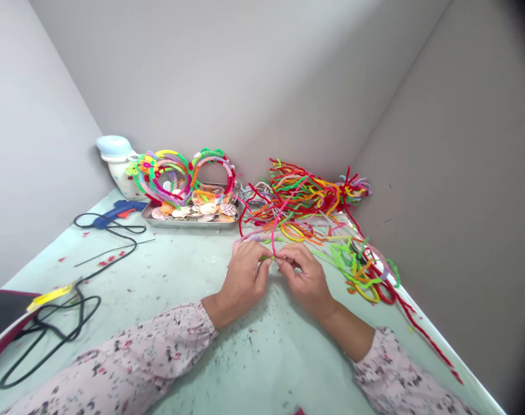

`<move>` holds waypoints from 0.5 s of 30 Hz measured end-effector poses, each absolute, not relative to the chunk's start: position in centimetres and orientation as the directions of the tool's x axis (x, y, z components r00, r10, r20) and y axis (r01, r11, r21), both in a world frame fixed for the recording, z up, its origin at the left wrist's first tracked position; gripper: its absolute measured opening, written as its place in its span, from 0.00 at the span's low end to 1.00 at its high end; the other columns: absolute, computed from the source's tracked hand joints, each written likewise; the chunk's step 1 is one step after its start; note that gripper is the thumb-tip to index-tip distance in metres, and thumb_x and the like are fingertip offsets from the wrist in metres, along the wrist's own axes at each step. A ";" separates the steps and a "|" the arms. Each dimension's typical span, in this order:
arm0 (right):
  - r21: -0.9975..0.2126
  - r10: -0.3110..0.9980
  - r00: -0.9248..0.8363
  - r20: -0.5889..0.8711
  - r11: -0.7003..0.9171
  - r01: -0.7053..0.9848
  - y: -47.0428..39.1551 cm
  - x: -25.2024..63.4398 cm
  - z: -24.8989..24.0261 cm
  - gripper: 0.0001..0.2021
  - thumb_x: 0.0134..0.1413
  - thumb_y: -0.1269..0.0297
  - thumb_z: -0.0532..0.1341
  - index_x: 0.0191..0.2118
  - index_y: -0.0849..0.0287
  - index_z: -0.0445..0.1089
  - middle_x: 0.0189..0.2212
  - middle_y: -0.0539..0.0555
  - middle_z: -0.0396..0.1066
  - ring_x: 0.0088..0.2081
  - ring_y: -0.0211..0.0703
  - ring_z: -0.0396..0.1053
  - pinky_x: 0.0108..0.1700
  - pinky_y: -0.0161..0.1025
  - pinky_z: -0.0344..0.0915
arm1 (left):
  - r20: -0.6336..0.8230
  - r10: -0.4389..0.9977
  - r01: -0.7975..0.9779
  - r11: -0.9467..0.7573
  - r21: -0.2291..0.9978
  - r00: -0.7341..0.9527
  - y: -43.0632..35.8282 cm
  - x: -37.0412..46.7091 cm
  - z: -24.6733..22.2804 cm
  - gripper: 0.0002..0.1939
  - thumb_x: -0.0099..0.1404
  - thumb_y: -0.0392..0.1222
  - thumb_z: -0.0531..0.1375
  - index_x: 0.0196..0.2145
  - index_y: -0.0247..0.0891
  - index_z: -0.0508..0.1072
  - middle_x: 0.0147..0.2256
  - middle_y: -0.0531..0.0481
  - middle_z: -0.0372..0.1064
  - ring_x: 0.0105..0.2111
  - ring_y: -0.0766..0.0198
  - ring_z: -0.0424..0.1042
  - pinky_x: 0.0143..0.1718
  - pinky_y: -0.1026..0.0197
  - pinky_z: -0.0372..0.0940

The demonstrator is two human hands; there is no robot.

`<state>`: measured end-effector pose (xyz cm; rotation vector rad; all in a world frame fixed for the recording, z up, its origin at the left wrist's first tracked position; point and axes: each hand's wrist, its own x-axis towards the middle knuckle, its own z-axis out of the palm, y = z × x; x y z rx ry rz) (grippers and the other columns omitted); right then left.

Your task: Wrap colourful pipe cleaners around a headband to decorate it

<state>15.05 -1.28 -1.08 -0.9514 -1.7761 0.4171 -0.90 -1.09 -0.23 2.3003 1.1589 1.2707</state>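
My left hand (248, 275) and my right hand (303, 276) meet over the middle of the table, fingertips nearly touching. Between them a pink pipe cleaner (280, 214) rises upward and leans right at its top. My left hand is closed in a pinch on the pink pipe cleaner, with a bit of green showing at its fingertips. My right hand pinches at the same spot, its thumb and forefinger pressed together by the pink strand's lower end. Just beyond the hands, loose pipe cleaners (292, 232) lie on the table.
A metal tray (193, 225) of shells and decorated hoops (171, 164) stands at the back, beside a white jar (126, 176). Left are a blue glue gun (117, 212), black cord (100, 276) and yellow tag (50, 297). Pipe cleaner piles (314, 190) lie back right.
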 end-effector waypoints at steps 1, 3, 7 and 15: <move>-0.658 0.760 -0.156 0.632 0.631 0.410 -1.3 15.1 -1.1 0.07 0.57 0.71 0.58 0.40 0.54 0.70 0.36 0.53 0.66 0.36 0.40 0.66 0.34 0.37 0.66 | 0.585 0.756 0.520 -0.641 0.565 0.295 -1.1 -0.9 -0.2 0.06 0.66 0.36 0.50 0.37 0.37 0.66 0.34 0.47 0.65 0.37 0.59 0.63 0.43 0.54 0.57; -0.645 0.750 -0.157 0.642 0.639 0.419 -1.4 15.1 -1.0 0.08 0.57 0.71 0.57 0.40 0.53 0.70 0.37 0.54 0.66 0.37 0.41 0.67 0.34 0.38 0.67 | 0.573 0.765 0.531 -0.630 0.567 0.295 -1.2 -0.9 -0.2 0.07 0.66 0.37 0.50 0.37 0.37 0.66 0.34 0.47 0.65 0.37 0.59 0.63 0.43 0.54 0.57; -0.624 0.741 -0.167 0.650 0.646 0.440 -1.4 15.2 -1.1 0.08 0.58 0.71 0.56 0.41 0.52 0.69 0.38 0.55 0.66 0.38 0.42 0.66 0.35 0.40 0.68 | 0.571 0.766 0.545 -0.625 0.558 0.295 -1.3 -0.8 -0.2 0.07 0.66 0.36 0.49 0.38 0.37 0.66 0.34 0.47 0.66 0.37 0.59 0.63 0.43 0.53 0.57; -0.608 0.734 -0.179 0.655 0.653 0.453 -1.4 15.2 -1.1 0.09 0.58 0.71 0.57 0.41 0.53 0.69 0.38 0.54 0.66 0.37 0.41 0.66 0.35 0.39 0.67 | 0.605 0.736 0.547 -0.654 0.522 0.303 -1.4 -0.9 0.2 0.06 0.65 0.35 0.50 0.37 0.38 0.66 0.33 0.48 0.65 0.38 0.60 0.63 0.44 0.54 0.57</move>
